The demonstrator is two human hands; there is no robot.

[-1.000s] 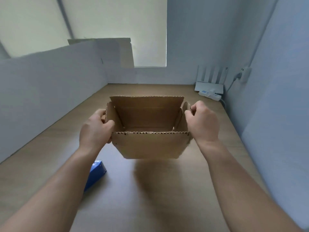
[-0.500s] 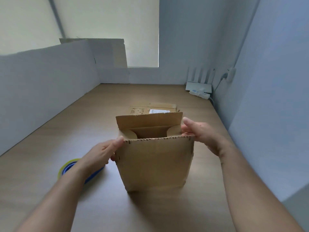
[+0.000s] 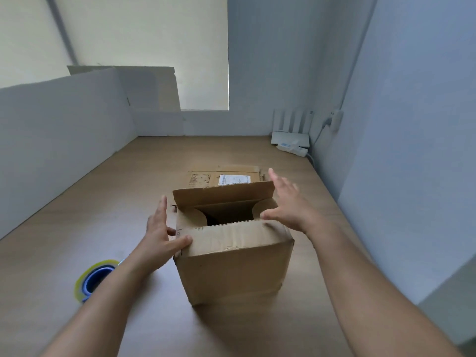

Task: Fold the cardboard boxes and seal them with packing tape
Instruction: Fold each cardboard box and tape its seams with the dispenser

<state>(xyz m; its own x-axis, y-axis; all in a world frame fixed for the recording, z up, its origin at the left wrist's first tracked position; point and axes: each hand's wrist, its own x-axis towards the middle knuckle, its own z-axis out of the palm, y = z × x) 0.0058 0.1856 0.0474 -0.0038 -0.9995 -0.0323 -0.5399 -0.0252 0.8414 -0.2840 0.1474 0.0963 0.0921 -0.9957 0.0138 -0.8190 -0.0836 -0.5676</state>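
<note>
Head view: box (image 3: 231,269) upright on surface (image 3: 103,202), btwn both hands.
L hand (image 3: 158,235) spread, thumb on near flap (image 3: 239,234) corner; R hand (image 3: 288,204) spread, fingers straight, at box's right top edge. Near flap down, far flap (image 3: 224,195) up. Tape roll (image 3: 90,279) left of L forearm; flat cardboard (image 3: 206,173) behind box.

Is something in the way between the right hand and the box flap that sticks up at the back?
No, nothing visible. The open right hand is just beside the raised back flap of the cardboard box, at its right edge, and nothing lies between them.
</note>
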